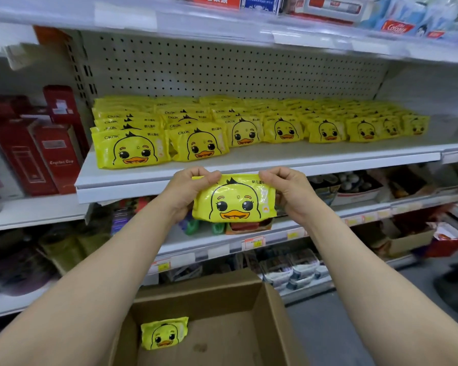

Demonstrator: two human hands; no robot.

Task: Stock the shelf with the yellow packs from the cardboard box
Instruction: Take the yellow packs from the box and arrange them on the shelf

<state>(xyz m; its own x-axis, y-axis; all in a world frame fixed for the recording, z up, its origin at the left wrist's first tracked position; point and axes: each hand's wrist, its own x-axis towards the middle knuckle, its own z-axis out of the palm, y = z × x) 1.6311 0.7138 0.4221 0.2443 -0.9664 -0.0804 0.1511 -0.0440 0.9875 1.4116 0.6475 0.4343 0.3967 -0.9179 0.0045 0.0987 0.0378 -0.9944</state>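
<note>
Both hands pinch one yellow pack

Packs on shelf (box below)

A yellow wet-wipe pack printed with a cartoon duck face is upright, face toward the camera, at the front lip of the white shelf. The left hand and right hand pinch its upper corners. On the shelf, matching shelved packs stand in rows running front to back, with the left rows nearest the front edge. Below, the open cardboard box holds one last pack, which leans against its left wall.
</note>
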